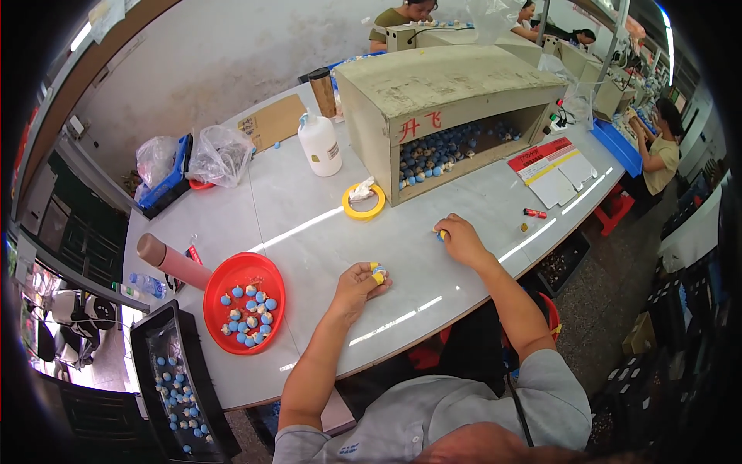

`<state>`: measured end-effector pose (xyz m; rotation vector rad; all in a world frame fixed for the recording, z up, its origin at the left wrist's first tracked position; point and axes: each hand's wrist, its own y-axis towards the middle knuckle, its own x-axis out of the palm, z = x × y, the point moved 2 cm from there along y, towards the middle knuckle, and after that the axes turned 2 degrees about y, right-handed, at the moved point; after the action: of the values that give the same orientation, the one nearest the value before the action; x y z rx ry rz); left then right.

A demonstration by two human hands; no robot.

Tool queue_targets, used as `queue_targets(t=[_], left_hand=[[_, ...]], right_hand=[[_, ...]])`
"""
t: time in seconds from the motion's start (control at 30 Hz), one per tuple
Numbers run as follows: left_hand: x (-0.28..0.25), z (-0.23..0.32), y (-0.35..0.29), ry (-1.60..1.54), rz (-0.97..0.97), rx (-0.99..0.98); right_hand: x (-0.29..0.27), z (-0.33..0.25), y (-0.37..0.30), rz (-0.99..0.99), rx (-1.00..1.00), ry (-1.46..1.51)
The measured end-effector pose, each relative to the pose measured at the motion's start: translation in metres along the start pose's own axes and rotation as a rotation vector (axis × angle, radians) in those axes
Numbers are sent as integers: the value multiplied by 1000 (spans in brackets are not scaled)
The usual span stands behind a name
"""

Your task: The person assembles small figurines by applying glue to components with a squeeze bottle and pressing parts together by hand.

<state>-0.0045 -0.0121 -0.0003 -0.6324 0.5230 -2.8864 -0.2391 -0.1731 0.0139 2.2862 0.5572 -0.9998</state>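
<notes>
My left hand (pixel 357 289) is closed over the table, its thumb and fingers pinching a small blue-and-white piece (pixel 379 271). Yellow wrapping shows around those fingertips. Farther right and a bit farther away, my right hand (pixel 466 243) is also pinched, with a small bit of blue and yellow at its fingertips; what it holds is too small to name. To the left stands a round red tray (pixel 280 288) with several small blue-and-cream figure heads (pixel 251 319) in it. Beyond my hands lies a yellow tape roll (pixel 376 209) with a crumpled white tissue on it.
A beige wooden box (pixel 456 85), open in front, holds many blue pieces. Nearby are a white bottle (pixel 319 145), a pink flask (pixel 174 261), a black bin (pixel 199 352) of blue pieces, plastic bags (pixel 220 155), a red-and-white carton (pixel 550 174) and a red tube (pixel 535 213). Other people sit farther off.
</notes>
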Motion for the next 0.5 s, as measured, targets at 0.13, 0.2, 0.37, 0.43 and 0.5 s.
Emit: queue_targets(t=[0.13, 0.2, 0.37, 0.43, 0.5], left_hand=[[0, 1, -1, -8, -4, 9], [-2, 2, -2, 1, 15, 4], [0, 2, -2, -3, 6, -2], [2, 4, -2, -51, 1, 8], [0, 4, -3, -97, -6, 21]], right_hand=[[-4, -7, -4, -10, -12, 21], [-3, -12, -3, 17, 39, 44], [23, -21, -5, 32, 157, 448], [35, -36, -7, 34, 217, 674], [40, -67, -9, -93, 395, 827]])
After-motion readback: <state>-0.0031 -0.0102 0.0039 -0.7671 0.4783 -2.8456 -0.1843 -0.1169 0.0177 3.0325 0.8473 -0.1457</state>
